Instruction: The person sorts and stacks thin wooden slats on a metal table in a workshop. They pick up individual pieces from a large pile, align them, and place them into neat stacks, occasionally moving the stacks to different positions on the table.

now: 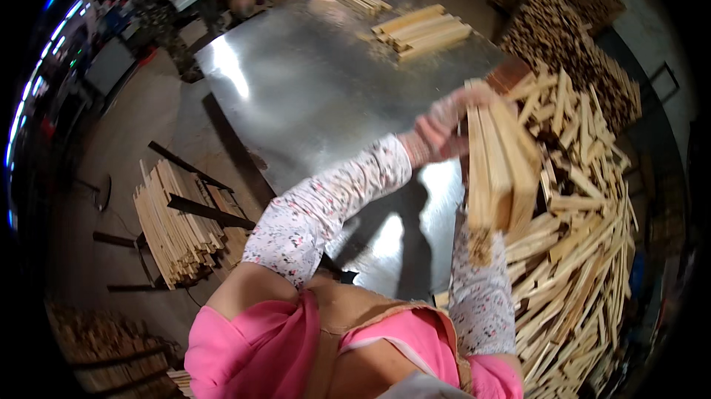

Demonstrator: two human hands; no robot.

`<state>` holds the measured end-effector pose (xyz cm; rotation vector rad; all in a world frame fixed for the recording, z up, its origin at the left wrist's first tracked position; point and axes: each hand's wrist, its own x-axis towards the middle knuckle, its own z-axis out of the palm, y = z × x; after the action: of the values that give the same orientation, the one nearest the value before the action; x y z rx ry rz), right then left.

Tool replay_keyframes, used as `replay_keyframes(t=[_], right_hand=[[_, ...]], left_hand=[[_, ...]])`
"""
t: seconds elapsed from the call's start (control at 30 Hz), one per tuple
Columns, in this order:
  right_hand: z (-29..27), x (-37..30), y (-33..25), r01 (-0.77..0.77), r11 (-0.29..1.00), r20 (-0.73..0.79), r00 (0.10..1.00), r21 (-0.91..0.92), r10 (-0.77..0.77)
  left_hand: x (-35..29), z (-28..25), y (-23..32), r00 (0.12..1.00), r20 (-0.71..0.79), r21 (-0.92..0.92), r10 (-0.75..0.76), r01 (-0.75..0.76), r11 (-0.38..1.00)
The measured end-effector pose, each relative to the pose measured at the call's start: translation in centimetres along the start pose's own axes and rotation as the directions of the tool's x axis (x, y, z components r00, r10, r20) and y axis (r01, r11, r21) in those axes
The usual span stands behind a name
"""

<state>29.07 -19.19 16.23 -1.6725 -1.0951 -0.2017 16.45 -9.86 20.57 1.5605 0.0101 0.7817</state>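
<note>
The gloved left hand (pixel 448 125) closes round the far end of the sticks (pixel 492 166), which lie to its right, above the bench (pixel 311 88); the right hand is hidden behind them, its grip untellable. Bare metal stretches left; a pile (pixel 581 266) crowds the right

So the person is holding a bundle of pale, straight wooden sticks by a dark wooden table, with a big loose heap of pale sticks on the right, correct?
Not quite: the table is shiny grey metal, not dark wood, as the head view shows. The held bundle of pale, straight wooden sticks and the loose heap are as you say.
</note>
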Motion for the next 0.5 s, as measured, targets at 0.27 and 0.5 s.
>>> replay_keyframes(t=[0.27,0.5], right_hand=[[2.8,-20.6,5.6,-0.037,0.973,0.722,0.663,-0.229,0.196],[4.6,-24.3,9.0,0.094,0.926,0.733,0.642,-0.367,0.225]], left_hand=[[-16.2,-5.4,-11.9,0.850,0.166,0.531,-0.501,0.351,0.771],[-18.4,-2.7,-12.9,0.668,-0.052,0.677,-0.742,0.570,0.465]])
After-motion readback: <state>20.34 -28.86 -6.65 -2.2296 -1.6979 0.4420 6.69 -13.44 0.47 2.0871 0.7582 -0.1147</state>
